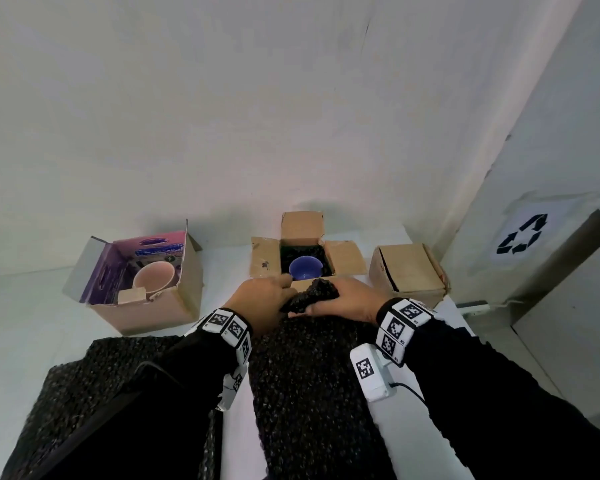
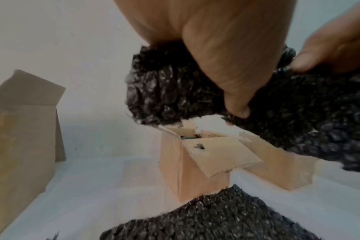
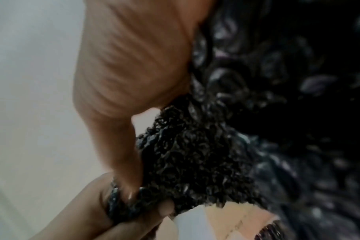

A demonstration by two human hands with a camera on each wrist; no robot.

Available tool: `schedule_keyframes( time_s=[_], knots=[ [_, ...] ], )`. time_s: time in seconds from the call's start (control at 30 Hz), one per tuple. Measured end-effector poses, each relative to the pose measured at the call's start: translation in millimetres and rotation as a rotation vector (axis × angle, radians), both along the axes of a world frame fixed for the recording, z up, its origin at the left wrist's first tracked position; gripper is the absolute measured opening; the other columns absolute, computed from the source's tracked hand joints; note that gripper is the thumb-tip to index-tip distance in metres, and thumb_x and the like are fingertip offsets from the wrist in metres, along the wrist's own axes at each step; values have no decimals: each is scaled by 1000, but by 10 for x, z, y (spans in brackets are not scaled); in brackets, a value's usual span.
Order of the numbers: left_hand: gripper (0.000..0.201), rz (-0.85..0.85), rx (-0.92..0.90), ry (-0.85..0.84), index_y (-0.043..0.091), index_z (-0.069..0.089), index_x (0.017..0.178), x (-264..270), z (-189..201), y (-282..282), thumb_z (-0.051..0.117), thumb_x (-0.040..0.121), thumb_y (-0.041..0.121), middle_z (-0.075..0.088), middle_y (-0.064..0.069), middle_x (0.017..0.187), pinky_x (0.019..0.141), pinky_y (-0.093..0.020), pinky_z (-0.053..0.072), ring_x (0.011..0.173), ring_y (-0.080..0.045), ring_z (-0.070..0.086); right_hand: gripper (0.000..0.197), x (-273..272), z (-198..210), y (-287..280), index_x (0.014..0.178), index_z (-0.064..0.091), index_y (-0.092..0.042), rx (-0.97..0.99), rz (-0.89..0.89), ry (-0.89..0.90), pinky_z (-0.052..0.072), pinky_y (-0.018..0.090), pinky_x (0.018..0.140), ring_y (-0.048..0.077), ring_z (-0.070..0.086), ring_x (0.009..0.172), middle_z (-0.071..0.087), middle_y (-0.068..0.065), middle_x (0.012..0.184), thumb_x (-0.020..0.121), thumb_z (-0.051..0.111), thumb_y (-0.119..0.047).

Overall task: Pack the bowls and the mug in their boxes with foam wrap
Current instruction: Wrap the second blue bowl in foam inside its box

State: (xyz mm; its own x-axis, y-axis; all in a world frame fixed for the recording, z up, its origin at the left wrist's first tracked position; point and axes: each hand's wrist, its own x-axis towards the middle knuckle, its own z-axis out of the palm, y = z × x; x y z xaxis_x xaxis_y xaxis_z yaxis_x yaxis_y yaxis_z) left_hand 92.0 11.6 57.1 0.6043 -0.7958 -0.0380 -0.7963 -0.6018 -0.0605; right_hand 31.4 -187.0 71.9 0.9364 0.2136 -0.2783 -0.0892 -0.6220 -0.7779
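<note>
Foam wrap: we are holding a bunched wad of black foam wrap between both hands, just in front of the middle box and above a sheet of the same wrap that is lying on the worktop.
Left hand: our left hand is gripping the wad's left end, thumb pressing into it.
Right hand: our right hand is gripping the right end, fingers curling round the wrap.
Blue bowl: a blue bowl is sitting in the open middle box, with black wrap lining around it and all four flaps standing open.
Pink bowl: a pink bowl is lying in the larger open box on the left, well apart from the middle one.
Closed box: a shut cardboard box is standing just right of the middle box.
Beyond: a panel with a recycling sign is showing at the far right.
</note>
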Motion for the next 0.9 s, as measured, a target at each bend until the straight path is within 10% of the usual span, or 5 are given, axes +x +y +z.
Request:
schedule_keyframes(
  time_s=[0.2, 0.37, 0.57, 0.73, 0.9],
  knots=[
    [21, 179, -76, 125, 20, 44, 112, 179, -71, -60, 48, 92, 19, 63, -8, 97, 69, -46, 52, 85, -32, 61, 30, 257, 57, -153, 117, 60, -15, -454, 96, -59, 49, 36, 86, 29, 61, 103, 66, 11, 112, 90, 61, -28],
    [57, 224, -298, 116, 22, 47, 109, 162, -217, -98, 22, 90, 69, 58, 2, 87, 62, -38, 50, 72, -21, 58, 31, 475, 43, -290, 128, 54, -17, -299, 120, 25, 46, 36, 95, 25, 57, 111, 62, 9, 123, 98, 49, -24],
    [55, 378, -490, 201, 18, 50, 130, 300, -346, -245, 27, 85, 38, 49, -5, 107, 67, -35, 48, 84, -25, 54, 21, 813, 72, -410, 103, 59, -29, -1, 23, 89, 44, 35, 96, 21, 58, 105, 63, 3, 113, 93, 48, -44],
    [19, 585, -800, 133, 13, 56, 98, 443, -440, -354, 67, 82, 10, 48, -6, 113, 68, -31, 47, 93, -27, 56, 15, 1252, -49, -523, 101, 45, -30, -251, -52, -156, 48, 38, 80, 27, 61, 81, 66, 5, 93, 91, 50, -21],
    [13, 589, -697, 174, 9, 70, 93, 525, -614, -450, 66, 83, 2, 56, -9, 107, 70, -33, 52, 83, -27, 61, 17, 1520, -215, -468, 87, 56, -25, -169, -153, -354, 50, 33, 70, 18, 59, 75, 64, -3, 91, 82, 61, -8]
  ],
)
